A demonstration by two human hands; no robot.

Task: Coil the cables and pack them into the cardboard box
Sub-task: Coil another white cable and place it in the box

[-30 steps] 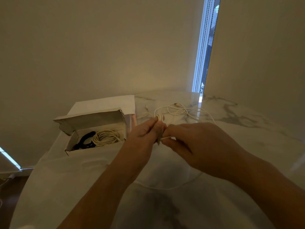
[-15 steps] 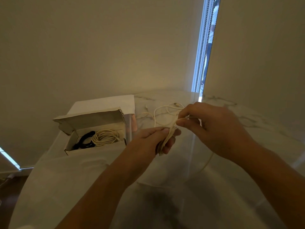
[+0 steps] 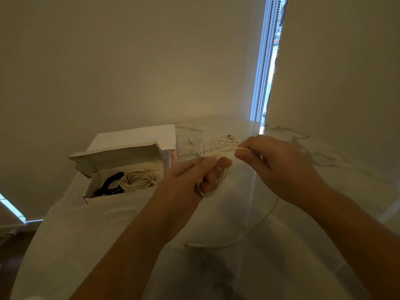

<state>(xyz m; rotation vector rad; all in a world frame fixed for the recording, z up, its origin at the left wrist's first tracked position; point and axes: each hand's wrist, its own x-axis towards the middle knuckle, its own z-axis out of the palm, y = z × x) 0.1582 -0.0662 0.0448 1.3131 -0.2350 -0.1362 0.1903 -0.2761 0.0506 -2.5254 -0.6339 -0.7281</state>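
Winding is under way in the head view, the only one there is. The left hand [image 3: 194,176] has its fingers curled round a small bundle of loops of the white cable [image 3: 218,182], held above the middle of the marble table [image 3: 324,169]. The right hand [image 3: 279,167] pinches the same cable between thumb and fingertip just beyond the bundle, apparently leading the next turn across. From it the free length sags down to the table and runs back toward the near edge, ending in a loose plug [image 3: 190,245].

Near the left edge stands the cardboard box [image 3: 121,154], lid open. Inside lie a coiled cream cable [image 3: 137,180] and, beside it, a coiled black cable [image 3: 109,185], so two cables look packed already.

Toward the far edge, behind the hands, a loose cable [image 3: 216,144] lies tangled; the dim light makes it hard to tell whether that is one cable or two.

Judging from this, the task is past halfway: the cable in hand needs its tail wound and boxed, then the tangle.
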